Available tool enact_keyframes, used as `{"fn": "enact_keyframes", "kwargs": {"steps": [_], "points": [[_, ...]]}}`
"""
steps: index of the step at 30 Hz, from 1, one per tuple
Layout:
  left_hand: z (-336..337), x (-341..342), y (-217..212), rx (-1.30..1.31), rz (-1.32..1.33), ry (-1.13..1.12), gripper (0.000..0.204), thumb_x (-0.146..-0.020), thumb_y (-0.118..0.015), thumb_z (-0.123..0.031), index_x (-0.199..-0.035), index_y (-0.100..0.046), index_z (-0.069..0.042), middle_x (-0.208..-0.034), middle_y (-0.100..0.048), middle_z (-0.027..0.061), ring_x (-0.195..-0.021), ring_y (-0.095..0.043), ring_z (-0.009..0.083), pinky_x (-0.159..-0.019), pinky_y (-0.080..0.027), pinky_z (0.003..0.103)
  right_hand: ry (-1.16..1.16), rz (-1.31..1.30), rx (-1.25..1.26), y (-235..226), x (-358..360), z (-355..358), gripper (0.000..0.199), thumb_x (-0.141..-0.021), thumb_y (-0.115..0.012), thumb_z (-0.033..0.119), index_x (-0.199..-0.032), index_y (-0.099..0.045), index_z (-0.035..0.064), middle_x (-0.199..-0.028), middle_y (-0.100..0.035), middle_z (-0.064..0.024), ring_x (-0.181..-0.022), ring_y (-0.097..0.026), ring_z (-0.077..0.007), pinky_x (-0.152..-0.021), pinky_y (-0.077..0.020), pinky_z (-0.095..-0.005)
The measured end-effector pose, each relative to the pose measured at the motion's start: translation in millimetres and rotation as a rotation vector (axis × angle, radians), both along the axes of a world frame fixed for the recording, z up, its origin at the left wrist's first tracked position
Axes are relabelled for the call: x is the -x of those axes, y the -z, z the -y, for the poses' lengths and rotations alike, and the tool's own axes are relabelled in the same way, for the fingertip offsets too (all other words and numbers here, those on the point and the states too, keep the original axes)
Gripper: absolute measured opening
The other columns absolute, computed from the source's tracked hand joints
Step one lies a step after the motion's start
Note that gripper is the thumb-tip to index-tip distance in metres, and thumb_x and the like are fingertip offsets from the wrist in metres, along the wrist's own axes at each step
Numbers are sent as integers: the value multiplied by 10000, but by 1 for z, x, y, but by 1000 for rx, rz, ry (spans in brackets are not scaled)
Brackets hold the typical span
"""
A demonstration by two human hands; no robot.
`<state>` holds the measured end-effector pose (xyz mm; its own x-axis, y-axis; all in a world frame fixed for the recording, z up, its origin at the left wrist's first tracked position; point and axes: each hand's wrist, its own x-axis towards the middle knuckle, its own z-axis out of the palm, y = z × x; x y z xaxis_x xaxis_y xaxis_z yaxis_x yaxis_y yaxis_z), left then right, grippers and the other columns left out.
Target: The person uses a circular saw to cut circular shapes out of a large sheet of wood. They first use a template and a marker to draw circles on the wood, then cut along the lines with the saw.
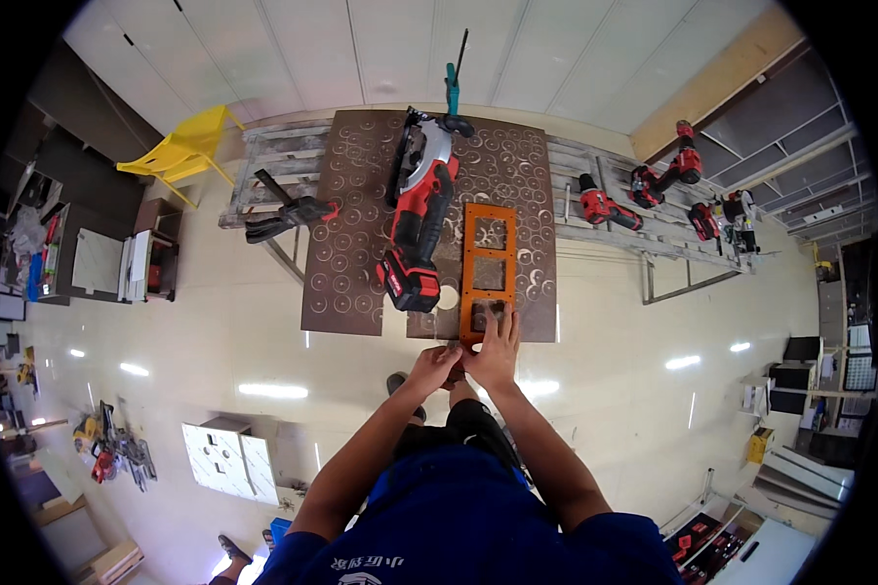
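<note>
Steadying the flat orange three-window template (489, 254)

On the brown, ring-marked worktop (346, 278), we should keep the red-and-black cordless power tool (421, 226) clear of the template. Our left hand (433, 370) bunches at the template's near end; what it grasps, we cannot tell. The template lies right of the tool, reaching the near edge. Our right hand (496, 357) stretches fingers over its nearest window, thumb grip unclear; we'd best press evenly.

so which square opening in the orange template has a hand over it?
The opening nearest the body: the right hand partly covers it. The middle opening and far opening show uncovered.
</note>
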<state>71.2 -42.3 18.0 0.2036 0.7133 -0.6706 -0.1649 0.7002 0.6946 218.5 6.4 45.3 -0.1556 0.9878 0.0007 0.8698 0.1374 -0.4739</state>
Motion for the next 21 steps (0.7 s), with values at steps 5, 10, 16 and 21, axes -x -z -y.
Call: {"fn": "enact_keyframes", "kwargs": {"steps": [5,10,16,21], "points": [[-4,-18,4,35,26,-131,362,-982,-563,-384,-1017,-622,-29,-871,-698,67,-714,-672,136,-589,-531,277,-59,-13,-20,1,-21,-12,740,-720,-761,196,-1366,-441,28,-1513,-278,-289,-1386,-274,-495,-1119,-273,-563],[4,-29,20,-14,-42,-200,277,-996,-565,-255,-1071,-623,4,-935,-701,91,-794,-689,175,-647,-543,304,-308,-93,-49,4,-41,-59,551,-766,-707,146,-1279,-546,25,-1486,-369,-200,-1363,-309,-492,-1099,-339,-548],[12,-36,18,29,-140,-303,266,-991,-574,-231,-1077,-642,12,-928,-710,84,-801,-691,166,-648,-545,291,-434,-36,-41,4,-53,-65,535,-793,-682,158,-1292,-550,15,-1476,-377,-182,-1381,-231,-533,-1105,-344,-553],[22,-48,14,53,-192,-300,235,-980,-577,-195,-1042,-660,16,-919,-717,85,-798,-698,158,-619,-546,279,-479,-92,-19,7,-58,-61,525,-797,-667,173,-1285,-559,13,-1481,-376,-168,-1401,-238,-493,-1114,-329,-557]]}}
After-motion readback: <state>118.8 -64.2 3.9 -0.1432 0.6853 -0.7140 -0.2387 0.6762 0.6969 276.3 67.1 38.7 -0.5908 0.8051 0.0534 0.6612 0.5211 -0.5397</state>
